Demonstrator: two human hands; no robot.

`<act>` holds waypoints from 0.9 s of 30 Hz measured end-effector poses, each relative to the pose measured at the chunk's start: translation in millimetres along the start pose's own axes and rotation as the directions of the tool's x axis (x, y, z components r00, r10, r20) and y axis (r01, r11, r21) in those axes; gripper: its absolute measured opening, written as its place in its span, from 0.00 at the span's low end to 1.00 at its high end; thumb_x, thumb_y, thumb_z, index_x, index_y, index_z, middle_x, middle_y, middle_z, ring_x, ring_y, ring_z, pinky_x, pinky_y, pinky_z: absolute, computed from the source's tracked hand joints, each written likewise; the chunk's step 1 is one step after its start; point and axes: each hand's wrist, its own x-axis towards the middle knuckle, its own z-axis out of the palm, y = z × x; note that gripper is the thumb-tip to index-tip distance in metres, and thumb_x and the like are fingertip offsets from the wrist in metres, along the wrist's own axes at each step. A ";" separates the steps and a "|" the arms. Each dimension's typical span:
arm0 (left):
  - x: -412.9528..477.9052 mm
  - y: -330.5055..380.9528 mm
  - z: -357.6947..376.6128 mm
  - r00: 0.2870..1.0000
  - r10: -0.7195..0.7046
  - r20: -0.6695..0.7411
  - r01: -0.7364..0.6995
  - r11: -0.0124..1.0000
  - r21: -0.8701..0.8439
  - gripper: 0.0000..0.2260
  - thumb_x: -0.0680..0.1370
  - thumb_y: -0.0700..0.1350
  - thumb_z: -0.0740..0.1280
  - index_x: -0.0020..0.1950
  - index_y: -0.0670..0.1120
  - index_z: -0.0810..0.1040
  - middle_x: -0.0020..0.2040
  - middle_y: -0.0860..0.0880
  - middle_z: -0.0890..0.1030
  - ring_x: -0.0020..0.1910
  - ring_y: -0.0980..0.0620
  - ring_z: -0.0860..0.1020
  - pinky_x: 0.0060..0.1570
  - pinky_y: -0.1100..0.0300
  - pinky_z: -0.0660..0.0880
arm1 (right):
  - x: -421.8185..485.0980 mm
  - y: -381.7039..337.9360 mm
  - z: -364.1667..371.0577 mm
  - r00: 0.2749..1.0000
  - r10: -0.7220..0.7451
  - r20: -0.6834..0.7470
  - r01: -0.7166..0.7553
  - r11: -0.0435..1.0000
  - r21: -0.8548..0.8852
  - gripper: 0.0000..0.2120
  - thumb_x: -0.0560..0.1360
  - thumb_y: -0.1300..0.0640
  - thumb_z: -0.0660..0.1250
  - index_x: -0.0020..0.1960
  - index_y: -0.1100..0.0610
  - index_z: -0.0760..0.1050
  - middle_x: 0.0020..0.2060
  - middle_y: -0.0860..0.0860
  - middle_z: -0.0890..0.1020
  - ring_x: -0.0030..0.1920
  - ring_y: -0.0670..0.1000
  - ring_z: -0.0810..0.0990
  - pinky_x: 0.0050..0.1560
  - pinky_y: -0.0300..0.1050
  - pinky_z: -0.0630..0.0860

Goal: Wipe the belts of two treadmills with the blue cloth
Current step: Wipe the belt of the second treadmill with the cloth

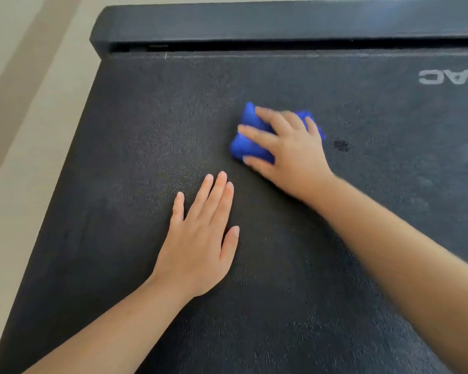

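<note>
Nearest us, the left hand [200, 238] lies flat on the belt [119, 157], fingers straight, holding nothing. Up and right, the blue cloth [250, 118] sits bunched on the belt under the right hand [289, 157], fingers and thumb curled over it. Soft, light stuff, I'd say: best gripped from above as a wad. A dark spot [341, 145] sits just beside.

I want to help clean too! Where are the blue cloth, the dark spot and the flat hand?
blue cloth [251, 148]: head view, on the bunched fabric at its left side.
dark spot [341, 145]: head view, on its middle, right of the cloth.
left hand [200, 238]: head view, on the back of the hand.
</note>
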 end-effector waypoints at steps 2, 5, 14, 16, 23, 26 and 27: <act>0.2 1.3 0.1 1.000 -0.001 -0.009 0.001 1.000 -0.010 0.27 0.78 0.52 0.49 0.73 0.39 0.62 0.75 0.44 0.60 0.74 0.47 0.58 0.64 0.37 0.63 | -54.4 -8.5 -13.5 0.999 -0.048 0.019 0.048 0.999 0.003 0.24 0.71 0.39 0.58 0.63 0.46 0.75 0.65 0.53 0.74 0.60 0.59 0.74 0.57 0.67 0.67; 1.6 1.5 -0.2 1.000 -0.003 -0.010 0.003 1.000 -0.007 0.27 0.77 0.51 0.49 0.73 0.39 0.62 0.75 0.44 0.60 0.74 0.47 0.58 0.64 0.37 0.63 | -68.9 -0.2 -19.3 0.993 -0.111 0.041 0.109 0.993 0.048 0.23 0.72 0.38 0.58 0.63 0.46 0.76 0.65 0.52 0.74 0.60 0.59 0.75 0.56 0.66 0.68; 0.7 -2.3 1.6 1.000 0.012 -0.016 -0.012 1.000 -0.002 0.26 0.79 0.52 0.48 0.74 0.41 0.59 0.76 0.45 0.57 0.74 0.47 0.55 0.66 0.40 0.57 | 98.2 75.5 9.2 0.921 0.381 0.082 -0.372 0.922 -0.110 0.23 0.76 0.39 0.58 0.71 0.41 0.63 0.73 0.49 0.61 0.69 0.57 0.61 0.67 0.64 0.56; 0.8 -2.2 1.5 1.000 0.008 -0.005 -0.008 1.000 0.000 0.27 0.79 0.53 0.47 0.75 0.41 0.58 0.76 0.46 0.56 0.75 0.48 0.54 0.66 0.40 0.56 | 114.9 84.5 8.2 0.897 0.427 0.113 -0.414 0.902 -0.124 0.23 0.77 0.39 0.57 0.71 0.41 0.63 0.73 0.50 0.61 0.69 0.58 0.61 0.67 0.64 0.56; -0.6 -0.9 1.1 1.000 -0.007 0.004 0.007 1.000 -0.004 0.27 0.79 0.52 0.47 0.74 0.40 0.59 0.76 0.45 0.57 0.74 0.48 0.54 0.65 0.38 0.61 | 2.9 47.9 -7.1 0.976 0.219 0.013 -0.218 0.975 -0.055 0.24 0.73 0.39 0.58 0.66 0.46 0.73 0.68 0.53 0.70 0.65 0.59 0.69 0.62 0.67 0.61; 0.2 -1.1 2.3 1.000 -0.005 0.000 0.005 1.000 -0.007 0.27 0.78 0.52 0.48 0.74 0.39 0.59 0.76 0.45 0.58 0.74 0.48 0.54 0.65 0.37 0.61 | -77.2 21.9 -24.0 0.987 0.156 -0.050 -0.158 0.987 -0.036 0.22 0.71 0.41 0.59 0.62 0.47 0.77 0.64 0.55 0.75 0.61 0.61 0.74 0.56 0.67 0.66; 0.4 -1.1 2.5 1.000 -0.004 -0.001 0.004 1.000 -0.007 0.27 0.78 0.52 0.48 0.74 0.39 0.59 0.75 0.45 0.58 0.74 0.48 0.54 0.64 0.37 0.61 | -97.0 15.3 -28.4 0.989 0.139 -0.045 -0.141 0.989 -0.046 0.22 0.72 0.41 0.60 0.62 0.47 0.77 0.64 0.54 0.75 0.61 0.60 0.74 0.56 0.66 0.66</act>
